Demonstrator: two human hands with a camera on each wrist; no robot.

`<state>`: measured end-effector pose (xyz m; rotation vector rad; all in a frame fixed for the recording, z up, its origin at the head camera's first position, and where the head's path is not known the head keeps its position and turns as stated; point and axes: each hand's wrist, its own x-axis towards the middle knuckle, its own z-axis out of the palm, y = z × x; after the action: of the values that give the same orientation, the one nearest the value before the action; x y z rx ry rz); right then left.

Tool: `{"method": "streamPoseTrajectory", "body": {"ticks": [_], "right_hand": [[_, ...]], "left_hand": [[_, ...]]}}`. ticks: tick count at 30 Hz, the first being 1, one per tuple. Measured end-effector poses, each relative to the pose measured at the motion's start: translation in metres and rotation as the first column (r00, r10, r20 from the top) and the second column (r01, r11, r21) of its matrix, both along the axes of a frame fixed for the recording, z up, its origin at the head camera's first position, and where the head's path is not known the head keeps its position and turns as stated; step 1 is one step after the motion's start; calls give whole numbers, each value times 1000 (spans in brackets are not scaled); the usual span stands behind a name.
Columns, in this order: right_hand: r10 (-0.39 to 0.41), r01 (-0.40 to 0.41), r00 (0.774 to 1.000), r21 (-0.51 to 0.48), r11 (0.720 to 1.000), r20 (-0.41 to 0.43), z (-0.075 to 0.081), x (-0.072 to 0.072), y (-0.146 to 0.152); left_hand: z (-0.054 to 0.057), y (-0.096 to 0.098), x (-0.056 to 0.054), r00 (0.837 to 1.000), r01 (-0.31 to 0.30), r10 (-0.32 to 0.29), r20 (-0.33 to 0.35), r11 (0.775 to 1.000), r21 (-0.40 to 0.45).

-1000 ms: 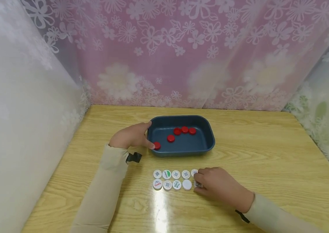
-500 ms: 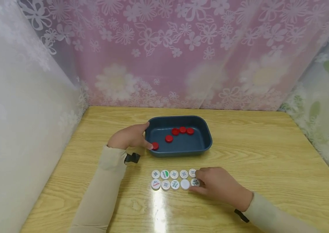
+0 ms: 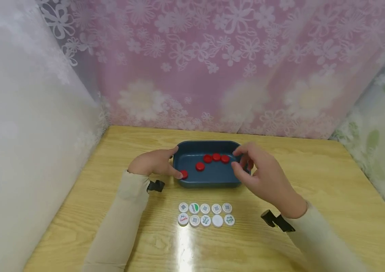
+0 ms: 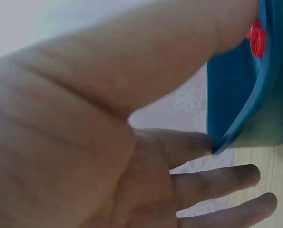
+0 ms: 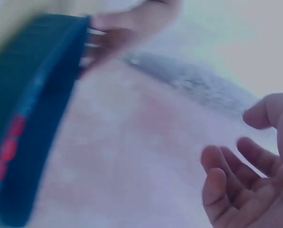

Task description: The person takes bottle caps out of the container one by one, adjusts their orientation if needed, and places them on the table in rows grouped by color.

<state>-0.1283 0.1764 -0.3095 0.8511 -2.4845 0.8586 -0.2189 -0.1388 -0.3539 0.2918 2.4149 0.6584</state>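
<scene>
Touching tray (image 3: 216, 173) with spread left hand (image 3: 155, 162), hovering near it with parted right hand (image 3: 267, 175), holding nothing; judging red caps (image 3: 200, 166) light, stiff, slick (best pinched by rims).

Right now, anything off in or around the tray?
Minor: one red cap in the blue tray seems to lie hollow side up, unlike the others. Otherwise nothing stands out: white caps sit in two neat rows, no visible spill or damage.

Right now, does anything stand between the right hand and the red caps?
Nothing visible blocks the right hand from the nearest red cap in the tray; the left hand partly covers the leftmost cap.
</scene>
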Motion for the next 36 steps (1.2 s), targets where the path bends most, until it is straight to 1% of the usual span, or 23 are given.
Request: {"method": "streamPoseTrajectory", "body": {"ticks": [2,4,6,8,11,13,16,18,21,23,25,29,32,36], "right_hand": [[-17,13,998,-64,998,-55,8,-5,-6],[-43,34,995,-93,995,-88,14,-9,-11],[-72,65,995,-102,993,-64,18,-12,-13],[-104,101,994,-103,989,-17,19,-14,-12],[-154,157,987,-66,985,49,18,-16,-11],[-177,179,981,-21,984,80,16,-18,-11],[-199,190,971,77,979,135,15,-22,-14],[-213,193,960,125,973,182,14,-26,-16],[-246,212,943,165,963,224,14,-30,-19],[-271,230,929,180,956,251,12,-33,-20],[-284,236,918,194,952,276,10,-34,-22],[-268,211,914,209,955,303,5,-36,-27],[-265,205,917,216,955,298,3,-35,-29],[-268,203,917,231,951,296,0,-35,-29]], "left_hand": [[0,0,-1,1000,2,-2,5,1000,-4],[0,2,-1,1000,19,-19,-13,1000,-10],[0,5,-2,998,44,-45,-45,999,-22],[1,9,-2,994,77,-80,-80,996,-38],[0,13,-4,987,106,-109,-114,994,-37],[0,14,-4,987,108,-109,-119,994,-16],[1,12,-2,990,86,-84,-114,996,13],[1,11,0,993,60,-57,-105,998,20],[1,9,2,995,27,-24,-95,999,30],[2,8,2,996,17,-13,-92,999,36],[2,8,2,995,23,-19,-97,999,41],[2,9,3,995,36,-35,-98,999,10],[1,11,3,994,46,-46,-96,999,-5],[-2,13,3,994,52,-52,-101,999,-1]]}}
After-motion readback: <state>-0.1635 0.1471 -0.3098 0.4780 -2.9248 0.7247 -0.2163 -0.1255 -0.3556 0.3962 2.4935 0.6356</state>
